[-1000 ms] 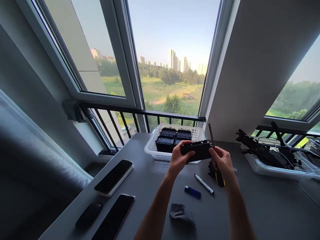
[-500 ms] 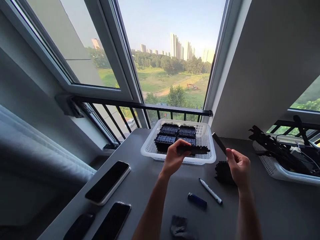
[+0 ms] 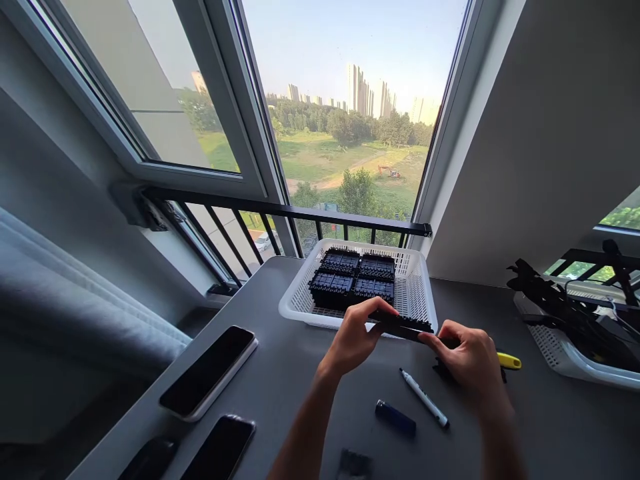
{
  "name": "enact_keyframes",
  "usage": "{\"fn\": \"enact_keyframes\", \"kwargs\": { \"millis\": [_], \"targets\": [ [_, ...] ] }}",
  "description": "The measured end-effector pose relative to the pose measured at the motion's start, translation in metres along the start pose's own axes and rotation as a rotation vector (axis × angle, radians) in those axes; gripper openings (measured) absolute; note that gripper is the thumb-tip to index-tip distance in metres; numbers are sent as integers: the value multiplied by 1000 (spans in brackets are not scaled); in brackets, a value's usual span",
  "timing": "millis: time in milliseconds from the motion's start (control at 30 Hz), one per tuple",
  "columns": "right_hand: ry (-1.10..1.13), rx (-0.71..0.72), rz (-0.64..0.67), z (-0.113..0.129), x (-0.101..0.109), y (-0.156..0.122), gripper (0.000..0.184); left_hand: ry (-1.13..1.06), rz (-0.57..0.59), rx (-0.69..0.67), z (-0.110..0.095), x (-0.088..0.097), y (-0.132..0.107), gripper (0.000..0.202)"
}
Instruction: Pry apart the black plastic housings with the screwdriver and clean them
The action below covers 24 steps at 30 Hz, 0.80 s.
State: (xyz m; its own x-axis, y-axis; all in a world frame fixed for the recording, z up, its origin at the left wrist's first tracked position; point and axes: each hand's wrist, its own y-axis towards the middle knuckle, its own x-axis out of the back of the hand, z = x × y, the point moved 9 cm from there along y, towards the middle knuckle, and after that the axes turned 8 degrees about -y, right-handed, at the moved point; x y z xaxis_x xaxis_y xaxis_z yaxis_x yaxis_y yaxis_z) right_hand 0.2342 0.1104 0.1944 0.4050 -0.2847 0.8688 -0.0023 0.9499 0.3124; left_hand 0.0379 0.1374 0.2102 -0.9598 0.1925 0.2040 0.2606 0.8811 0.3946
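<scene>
My left hand (image 3: 353, 339) is closed around one end of a thin black plastic part (image 3: 415, 323) with a toothed edge, held over the near rim of the white basket. In my right hand (image 3: 470, 360) is a flat file (image 3: 509, 361) with a yellow handle. Its dark blade lies along the near side of the part, seemingly touching it, with my right thumb near the part's right end. Inside the white basket (image 3: 295, 310) sit several stacks of similar black plastic parts (image 3: 333, 282). More black plastic (image 3: 441, 369) lies on the table, mostly hidden under my right hand.
A white marker (image 3: 424, 398) and a dark blue cylinder (image 3: 395, 419) lie before me. To the left are two phones (image 3: 207, 370) (image 3: 220, 450) and a dark rounded object (image 3: 150, 460). Another basket (image 3: 555, 350) with black pieces and cables stands right. A railing (image 3: 300, 215) borders the window.
My right hand has moved left and brought the file's blade, earlier raised apart, against the black plastic part. The left hand has lowered slightly, and the yellow handle now shows.
</scene>
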Motion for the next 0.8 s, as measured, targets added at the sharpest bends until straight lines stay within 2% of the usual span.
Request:
{"fn": "enact_keyframes", "kwargs": {
  "millis": [233,467,800],
  "targets": [
    [82,44,11,5,-1,0,49,-20,-4,-5,1,4,-1,19],
    [58,17,-80,5,11,-3,53,37,38,-20,-1,-3,-1,8],
    [69,-11,-42,-11,11,-1,55,49,28,15,6,-3,0,6]
  ]
}}
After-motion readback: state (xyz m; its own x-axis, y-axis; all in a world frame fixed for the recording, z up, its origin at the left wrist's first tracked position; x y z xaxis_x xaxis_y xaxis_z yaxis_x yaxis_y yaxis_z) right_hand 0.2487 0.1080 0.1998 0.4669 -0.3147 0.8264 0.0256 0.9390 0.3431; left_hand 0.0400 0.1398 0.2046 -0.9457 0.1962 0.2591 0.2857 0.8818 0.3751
